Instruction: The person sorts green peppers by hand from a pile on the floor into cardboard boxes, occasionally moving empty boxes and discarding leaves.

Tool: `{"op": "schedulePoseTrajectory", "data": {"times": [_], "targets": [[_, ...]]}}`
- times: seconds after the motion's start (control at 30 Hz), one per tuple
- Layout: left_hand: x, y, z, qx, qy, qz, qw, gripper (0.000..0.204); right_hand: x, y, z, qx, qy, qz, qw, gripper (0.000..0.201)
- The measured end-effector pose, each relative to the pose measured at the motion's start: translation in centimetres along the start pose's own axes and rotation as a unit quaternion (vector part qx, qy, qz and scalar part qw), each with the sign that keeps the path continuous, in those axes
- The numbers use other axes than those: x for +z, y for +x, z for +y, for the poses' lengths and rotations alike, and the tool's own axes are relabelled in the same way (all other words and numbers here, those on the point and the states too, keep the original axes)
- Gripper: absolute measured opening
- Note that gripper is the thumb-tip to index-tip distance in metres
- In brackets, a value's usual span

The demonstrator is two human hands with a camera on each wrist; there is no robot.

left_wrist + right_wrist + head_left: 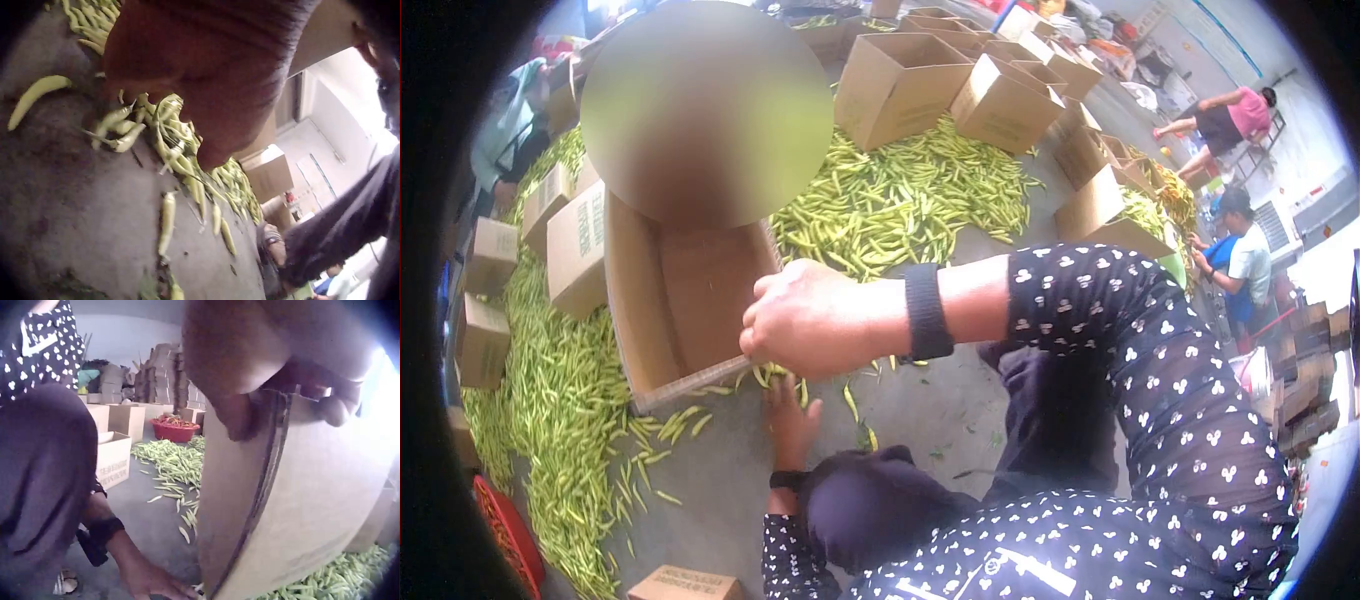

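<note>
An open cardboard box (650,330) is tilted toward me in the head view, bare cardboard showing inside. My right hand (815,315) grips its rim; the right wrist view shows the thumb and curled fingers (337,409) over the top edge. Low beside the box's near edge, my left hand (792,425) reaches down to the floor with fingers extended. In the left wrist view that hand hangs right over a small heap of light green chili peppers (178,147), its fingertips partly hidden. A few single peppers (167,222) lie around it on the grey floor.
Large piles of green peppers (565,430) spread left and behind the box. Several cardboard cartons (900,85) stand at the back and left. A red basin (175,430) holds red peppers. Other people, including one in a white shirt (1252,255), are at the right.
</note>
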State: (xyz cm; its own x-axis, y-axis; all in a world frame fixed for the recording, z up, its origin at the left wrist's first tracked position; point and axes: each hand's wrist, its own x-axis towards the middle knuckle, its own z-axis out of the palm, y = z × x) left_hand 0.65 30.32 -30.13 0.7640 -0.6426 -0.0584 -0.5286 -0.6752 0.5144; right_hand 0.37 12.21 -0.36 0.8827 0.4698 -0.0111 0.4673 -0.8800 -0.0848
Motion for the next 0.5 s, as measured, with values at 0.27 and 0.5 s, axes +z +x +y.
{"op": "schedulePoseTrajectory", "data": {"times": [0.27,0.5], "targets": [[-2.0,0.4,7.1,0.211,-0.070,-0.162,0.961,0.065,-1.6,-5.6,4.8,-0.031,0.061,-0.044,0.997,0.009],[-7.8,11.5,7.8,0.146,-0.043,-0.178,0.972,0.053,-0.2,-11.2,17.7,0.063,0.013,0.147,0.987,0.006]]}}
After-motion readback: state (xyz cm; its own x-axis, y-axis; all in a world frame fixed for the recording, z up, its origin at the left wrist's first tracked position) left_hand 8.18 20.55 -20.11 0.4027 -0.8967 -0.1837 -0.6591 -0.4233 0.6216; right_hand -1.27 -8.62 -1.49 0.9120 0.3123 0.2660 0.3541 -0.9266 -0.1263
